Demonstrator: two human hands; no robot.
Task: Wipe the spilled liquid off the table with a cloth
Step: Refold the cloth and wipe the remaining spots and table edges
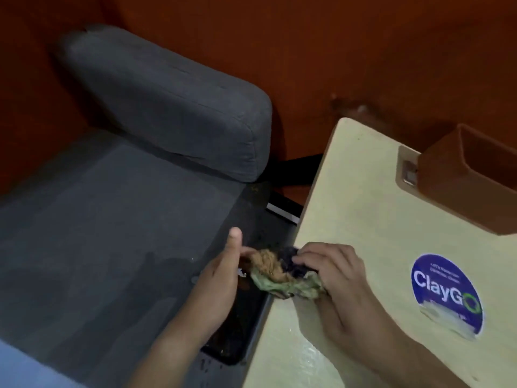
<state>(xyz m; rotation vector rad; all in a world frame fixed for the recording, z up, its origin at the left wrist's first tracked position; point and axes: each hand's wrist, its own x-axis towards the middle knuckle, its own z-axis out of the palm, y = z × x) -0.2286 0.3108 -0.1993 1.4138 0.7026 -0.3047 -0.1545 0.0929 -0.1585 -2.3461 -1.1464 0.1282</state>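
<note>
- At the table's left edge, a crumpled cloth (pixel 282 271) is held between two hands, half over the cream table (pixel 363 208) and half over the gap beside it.
- Spilled liquid (pixel 300 357) is seen as a wet sheen on the tabletop near the bottom of the frame, close to the right wrist; the cloth sits just beyond it, at the edge.
- The step in hand is judged to be gathering or wringing the cloth between passes; it would be done well if the cloth were bunched with a drier face outward and any squeezing were kept clear of the dark phone-like slab (pixel 240 326) lying below the edge, which already appears spattered.
- The wet patch would best be wiped with flat pressure in strokes drawn toward the edge, so that liquid is not spread toward the round blue sticker (pixel 447 295).
- The left hand (pixel 221 284) is held off the table, fingertips pinching the tan end of the cloth, thumb raised and pointing away.
- The right hand (pixel 335 278) is laid over the table, fingers curled down onto the dark and green part of the cloth, gripping it against the surface.
- A brown holder (pixel 458 186) is seen at the table's far side, and a grey cushioned seat (pixel 112 219) to the left.
</note>
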